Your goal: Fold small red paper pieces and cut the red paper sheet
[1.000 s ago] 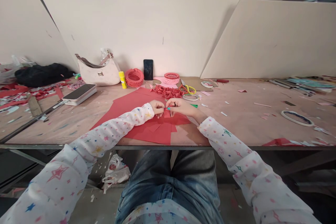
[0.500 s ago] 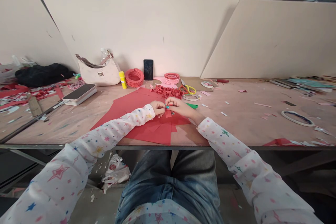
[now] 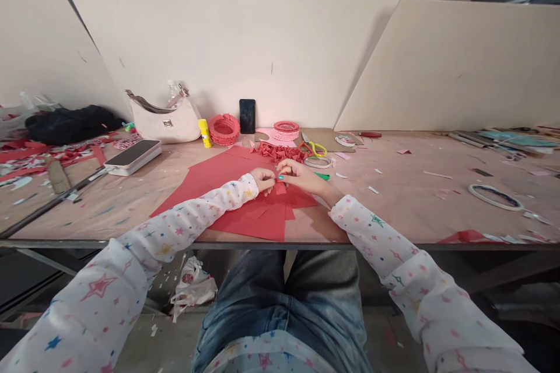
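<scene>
Both hands are pinching one tiny red paper piece (image 3: pixel 279 187) between them, left hand (image 3: pixel 263 179) and right hand (image 3: pixel 298 175) with fingertips closed on it, just above the big red sheets (image 3: pixel 245 198) near the table's front edge. Honestly the piece is so small a crease could easily go crooked or it could slip out and get lost among the red sheets, same colour and all.

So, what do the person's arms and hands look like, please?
Both arms wear long white sleeves printed with small coloured stars, in red, pink, blue, green and yellow. The cuffs end at the wrists. The left hand and right hand are bare, without gloves. At least one nail on the right hand is painted teal.
</scene>
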Demonstrator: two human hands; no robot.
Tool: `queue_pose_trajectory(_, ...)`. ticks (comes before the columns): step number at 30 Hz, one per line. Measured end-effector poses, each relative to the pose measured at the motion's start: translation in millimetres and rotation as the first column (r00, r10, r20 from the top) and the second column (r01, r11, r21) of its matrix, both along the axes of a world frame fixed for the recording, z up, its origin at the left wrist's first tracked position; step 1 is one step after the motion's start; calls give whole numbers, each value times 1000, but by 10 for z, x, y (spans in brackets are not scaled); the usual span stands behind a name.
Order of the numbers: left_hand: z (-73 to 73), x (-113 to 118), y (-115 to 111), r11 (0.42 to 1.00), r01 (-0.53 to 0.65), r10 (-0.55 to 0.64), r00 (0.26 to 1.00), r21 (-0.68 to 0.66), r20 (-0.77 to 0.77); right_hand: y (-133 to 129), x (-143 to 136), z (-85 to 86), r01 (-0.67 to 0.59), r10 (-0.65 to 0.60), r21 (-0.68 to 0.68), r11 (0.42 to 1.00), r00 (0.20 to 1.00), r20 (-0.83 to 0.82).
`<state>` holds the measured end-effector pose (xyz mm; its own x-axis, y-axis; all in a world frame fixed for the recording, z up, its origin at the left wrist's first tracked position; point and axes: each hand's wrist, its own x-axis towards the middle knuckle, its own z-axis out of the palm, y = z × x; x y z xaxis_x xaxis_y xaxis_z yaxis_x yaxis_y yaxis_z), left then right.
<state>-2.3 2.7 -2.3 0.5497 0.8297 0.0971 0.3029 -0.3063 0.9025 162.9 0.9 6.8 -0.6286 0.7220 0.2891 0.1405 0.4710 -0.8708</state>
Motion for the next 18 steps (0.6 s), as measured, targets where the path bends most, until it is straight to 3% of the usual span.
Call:
queue_pose_trajectory(12,-25,7,20,1000,0,-1,999,-28,-34,36,62,31,-119,119,-7,993,991,64)
queue_pose_trajectory(18,-16,-20,8,997,79,-79,993,-10,-84,72,61,-17,-125,125,2,992,987,98)
